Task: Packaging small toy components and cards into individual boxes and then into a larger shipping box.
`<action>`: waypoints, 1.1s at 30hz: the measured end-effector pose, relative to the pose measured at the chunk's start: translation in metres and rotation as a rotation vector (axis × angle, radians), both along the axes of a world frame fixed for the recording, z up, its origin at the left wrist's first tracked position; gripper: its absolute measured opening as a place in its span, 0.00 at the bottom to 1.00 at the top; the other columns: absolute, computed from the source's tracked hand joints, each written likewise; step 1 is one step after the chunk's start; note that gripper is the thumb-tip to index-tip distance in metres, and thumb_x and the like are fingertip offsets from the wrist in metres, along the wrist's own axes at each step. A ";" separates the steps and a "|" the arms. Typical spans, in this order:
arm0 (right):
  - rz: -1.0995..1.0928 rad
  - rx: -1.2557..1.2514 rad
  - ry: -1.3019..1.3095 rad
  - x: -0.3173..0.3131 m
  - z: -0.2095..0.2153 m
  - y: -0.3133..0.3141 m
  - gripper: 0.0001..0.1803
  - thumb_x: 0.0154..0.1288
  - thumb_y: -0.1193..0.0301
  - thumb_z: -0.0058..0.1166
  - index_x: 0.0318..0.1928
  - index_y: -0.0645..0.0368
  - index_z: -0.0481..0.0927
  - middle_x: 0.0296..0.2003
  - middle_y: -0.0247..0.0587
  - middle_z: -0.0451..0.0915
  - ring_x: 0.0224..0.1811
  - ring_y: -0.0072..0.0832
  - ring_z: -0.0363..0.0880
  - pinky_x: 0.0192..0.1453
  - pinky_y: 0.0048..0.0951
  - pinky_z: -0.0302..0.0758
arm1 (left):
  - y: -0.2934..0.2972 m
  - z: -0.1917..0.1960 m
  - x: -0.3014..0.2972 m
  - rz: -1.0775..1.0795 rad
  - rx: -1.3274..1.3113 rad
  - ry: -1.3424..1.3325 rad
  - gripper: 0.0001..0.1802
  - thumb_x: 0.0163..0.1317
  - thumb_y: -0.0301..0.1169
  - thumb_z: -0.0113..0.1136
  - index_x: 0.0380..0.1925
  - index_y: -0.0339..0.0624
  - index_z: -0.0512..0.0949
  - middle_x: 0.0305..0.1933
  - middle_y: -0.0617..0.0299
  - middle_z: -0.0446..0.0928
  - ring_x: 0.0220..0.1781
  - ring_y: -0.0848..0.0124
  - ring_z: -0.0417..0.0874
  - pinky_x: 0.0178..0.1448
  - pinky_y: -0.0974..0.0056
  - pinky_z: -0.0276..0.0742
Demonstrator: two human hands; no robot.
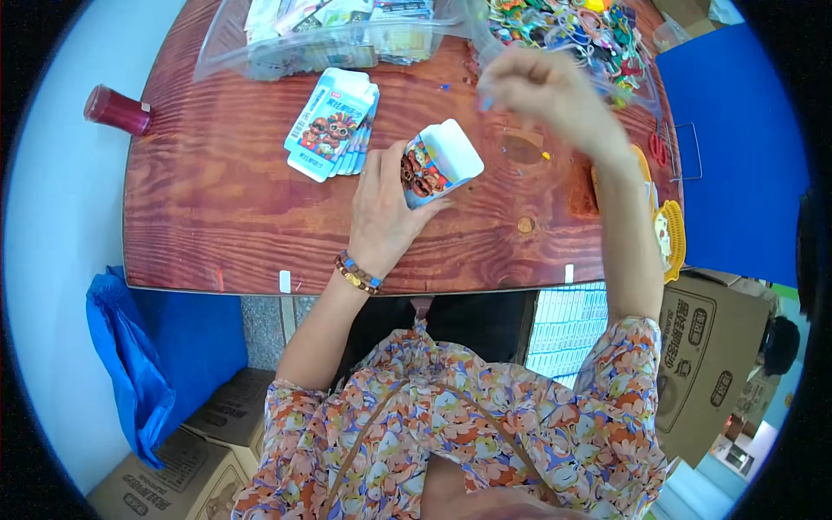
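Open carton [424, 177] is clamped in left hand [381, 206]; right hand [551, 97] hovers apart, its hold unclear.

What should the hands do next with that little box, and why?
I'd probably bring the right hand to the small box and drop in the blue thing that seems to be at its fingertips, though it's blurry. The left hand holds the box with its white flap open, and colourful trinkets lie near the right hand.
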State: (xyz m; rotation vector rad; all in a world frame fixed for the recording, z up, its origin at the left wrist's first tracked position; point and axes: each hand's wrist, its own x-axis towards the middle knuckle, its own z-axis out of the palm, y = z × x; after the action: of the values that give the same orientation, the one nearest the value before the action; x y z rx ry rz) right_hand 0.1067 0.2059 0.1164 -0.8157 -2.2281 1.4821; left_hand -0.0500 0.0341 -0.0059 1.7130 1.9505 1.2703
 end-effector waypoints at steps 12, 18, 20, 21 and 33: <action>-0.385 0.374 -0.098 0.092 -0.040 -0.046 0.11 0.67 0.71 0.58 0.47 0.62 0.85 0.38 0.37 0.87 0.35 0.18 0.81 0.39 0.23 0.77 | -0.008 0.006 0.038 -0.074 -0.075 -0.018 0.44 0.42 0.36 0.81 0.58 0.39 0.67 0.47 0.50 0.72 0.51 0.50 0.76 0.52 0.51 0.75; -0.630 0.604 -0.743 0.214 -0.059 -0.009 0.13 0.64 0.65 0.61 0.46 0.57 0.85 0.39 0.40 0.86 0.36 0.29 0.84 0.42 0.33 0.78 | 0.001 0.012 0.062 -0.179 -0.146 -0.038 0.45 0.41 0.38 0.81 0.58 0.39 0.67 0.49 0.50 0.72 0.51 0.52 0.77 0.51 0.53 0.76; -0.648 0.611 -0.791 0.216 -0.068 -0.010 0.15 0.62 0.62 0.62 0.45 0.57 0.85 0.39 0.41 0.86 0.35 0.34 0.84 0.42 0.36 0.78 | 0.004 0.009 0.072 -0.251 -0.105 -0.014 0.46 0.41 0.40 0.81 0.59 0.38 0.66 0.50 0.50 0.72 0.50 0.51 0.78 0.50 0.53 0.78; -0.609 0.691 -0.784 0.219 -0.074 -0.006 0.15 0.62 0.61 0.61 0.45 0.56 0.85 0.39 0.41 0.86 0.36 0.33 0.84 0.42 0.36 0.78 | 0.004 0.009 0.077 -0.282 -0.087 0.011 0.47 0.41 0.40 0.81 0.60 0.39 0.66 0.49 0.50 0.72 0.49 0.51 0.78 0.50 0.53 0.79; -0.482 0.826 -0.706 0.224 -0.076 -0.006 0.13 0.62 0.62 0.61 0.45 0.52 0.87 0.42 0.42 0.85 0.39 0.38 0.85 0.44 0.39 0.80 | 0.008 0.013 0.094 -0.356 -0.104 0.095 0.48 0.42 0.41 0.81 0.61 0.38 0.65 0.50 0.49 0.71 0.50 0.51 0.78 0.50 0.52 0.79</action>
State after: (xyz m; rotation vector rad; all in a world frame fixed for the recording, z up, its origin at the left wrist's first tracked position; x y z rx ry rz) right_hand 0.3307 0.2001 0.0407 -1.5368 -2.4822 -0.0211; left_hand 0.0443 0.0419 0.0068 1.9852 1.6270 0.9612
